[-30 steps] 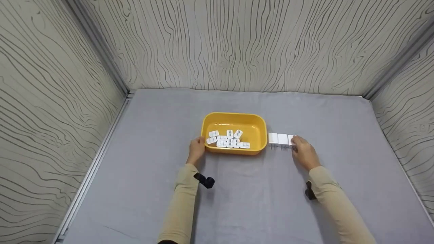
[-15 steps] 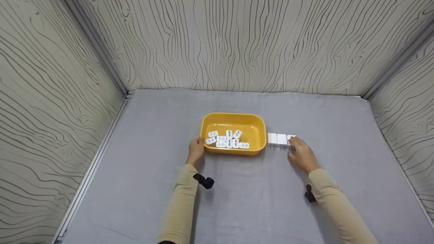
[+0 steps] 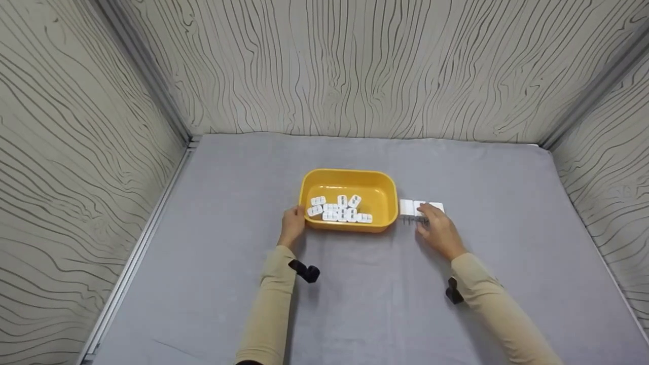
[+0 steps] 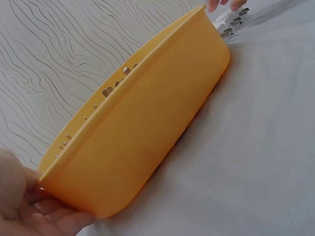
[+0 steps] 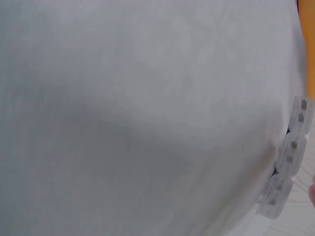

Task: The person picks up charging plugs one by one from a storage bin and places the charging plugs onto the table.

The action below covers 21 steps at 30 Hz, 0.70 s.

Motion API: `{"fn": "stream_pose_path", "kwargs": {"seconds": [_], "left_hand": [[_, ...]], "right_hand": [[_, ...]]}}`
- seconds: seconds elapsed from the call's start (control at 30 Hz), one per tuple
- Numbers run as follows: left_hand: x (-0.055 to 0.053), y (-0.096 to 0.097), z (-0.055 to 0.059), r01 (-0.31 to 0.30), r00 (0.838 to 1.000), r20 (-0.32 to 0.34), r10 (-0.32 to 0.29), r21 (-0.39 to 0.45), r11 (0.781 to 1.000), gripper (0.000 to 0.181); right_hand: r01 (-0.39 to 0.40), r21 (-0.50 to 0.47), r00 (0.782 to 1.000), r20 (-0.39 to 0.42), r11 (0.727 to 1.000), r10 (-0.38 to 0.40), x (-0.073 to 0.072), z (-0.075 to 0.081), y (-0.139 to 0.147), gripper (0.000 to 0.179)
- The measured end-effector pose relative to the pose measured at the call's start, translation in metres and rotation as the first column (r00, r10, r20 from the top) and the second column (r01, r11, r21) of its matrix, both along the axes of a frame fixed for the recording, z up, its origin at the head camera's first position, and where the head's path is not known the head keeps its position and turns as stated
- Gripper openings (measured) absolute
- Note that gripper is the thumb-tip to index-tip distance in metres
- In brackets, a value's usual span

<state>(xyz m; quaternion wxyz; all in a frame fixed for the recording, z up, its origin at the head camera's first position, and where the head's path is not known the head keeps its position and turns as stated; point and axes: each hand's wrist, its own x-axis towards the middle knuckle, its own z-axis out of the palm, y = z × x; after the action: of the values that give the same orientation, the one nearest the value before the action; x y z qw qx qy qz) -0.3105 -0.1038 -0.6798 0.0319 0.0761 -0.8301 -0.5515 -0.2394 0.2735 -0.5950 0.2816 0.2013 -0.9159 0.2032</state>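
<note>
My left hand (image 3: 293, 226) grips the left end of a yellow plastic basin (image 3: 350, 226); in the left wrist view its fingers (image 4: 44, 216) lie against the outer wall near the rim. Inside the basin sit several white plug adapters (image 3: 330, 216), their metal prongs facing up. Right of the basin, three more white plug adapters (image 5: 291, 153) stand side by side in a row, prongs toward me. My right hand (image 3: 442, 233) reaches over the middle one, index finger over its top and thumb apart in front, partly hiding it.
Grey cloth (image 3: 365, 304) covers the table under everything. Walls with a wood-grain pattern (image 3: 334, 66) rise at the back and both sides, with metal rails at the corners. Black camera mounts (image 3: 305, 271) hang at both wrists.
My right hand has moved left from the rightmost adapter to the middle one, leaving the rightmost one standing in the row. My left hand and the basin have hardly moved.
</note>
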Motion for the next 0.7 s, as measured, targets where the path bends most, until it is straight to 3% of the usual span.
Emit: {"fn": "stream_pose_path", "kwargs": {"seconds": [0.07, 0.2, 0.27, 0.33, 0.43, 0.47, 0.53, 0.6, 0.63, 0.67, 0.7], "left_hand": [[0.008, 0.003, 0.017, -0.009, 0.999, 0.032, 0.009, 0.003, 1.0, 0.042], [0.039, 0.013, 0.085, -0.034, 0.992, 0.12, 0.035, -0.005, 0.999, 0.035], [0.047, 0.017, 0.101, -0.045, 0.991, 0.123, 0.047, -0.019, 0.999, 0.034], [0.05, 0.018, 0.108, -0.047, 0.99, 0.132, 0.049, -0.019, 0.999, 0.034], [0.049, 0.015, 0.106, -0.032, 0.994, 0.106, 0.03, 0.017, 0.999, 0.034], [0.043, 0.012, 0.091, -0.016, 0.998, 0.054, 0.014, 0.039, 0.999, 0.037], [0.035, 0.01, 0.077, -0.014, 0.998, 0.065, 0.011, 0.047, 0.999, 0.038], [0.021, 0.007, 0.052, -0.008, 0.997, 0.078, 0.006, 0.025, 1.0, 0.038], [0.02, 0.005, 0.05, -0.004, 0.998, 0.065, 0.003, 0.017, 1.0, 0.039], [0.011, 0.003, 0.03, -0.006, 0.999, 0.04, 0.005, 0.007, 1.0, 0.04], [0.005, 0.002, 0.02, -0.018, 0.998, 0.068, 0.02, -0.017, 1.0, 0.039]], "right_hand": [[-0.02, -0.003, 1.0, -0.016, 1.0, 0.02, 0.0, 0.0, -0.004, 0.038], [-0.048, -0.008, 0.998, -0.04, 0.999, 0.048, 0.0, 0.002, -0.012, 0.037], [-0.061, -0.018, 0.997, -0.038, 0.998, 0.06, 0.001, 0.003, -0.015, 0.037], [-0.066, -0.021, 0.998, -0.026, 0.998, 0.065, 0.002, 0.005, -0.018, 0.037], [-0.071, -0.031, 0.997, 0.0, 0.997, 0.071, 0.004, 0.008, -0.024, 0.036], [-0.071, -0.033, 0.997, 0.006, 0.997, 0.072, 0.004, 0.009, -0.026, 0.036], [-0.074, -0.036, 0.997, 0.015, 0.997, 0.074, 0.005, 0.012, -0.03, 0.036], [-0.081, -0.04, 0.997, 0.016, 0.996, 0.082, 0.005, 0.015, -0.034, 0.036], [-0.086, -0.042, 0.996, 0.014, 0.995, 0.086, 0.006, 0.016, -0.036, 0.035], [-0.091, -0.045, 0.996, 0.011, 0.995, 0.091, 0.006, 0.017, -0.038, 0.036], [-0.096, -0.049, 0.995, 0.008, 0.994, 0.096, 0.006, 0.018, -0.04, 0.036]]}}
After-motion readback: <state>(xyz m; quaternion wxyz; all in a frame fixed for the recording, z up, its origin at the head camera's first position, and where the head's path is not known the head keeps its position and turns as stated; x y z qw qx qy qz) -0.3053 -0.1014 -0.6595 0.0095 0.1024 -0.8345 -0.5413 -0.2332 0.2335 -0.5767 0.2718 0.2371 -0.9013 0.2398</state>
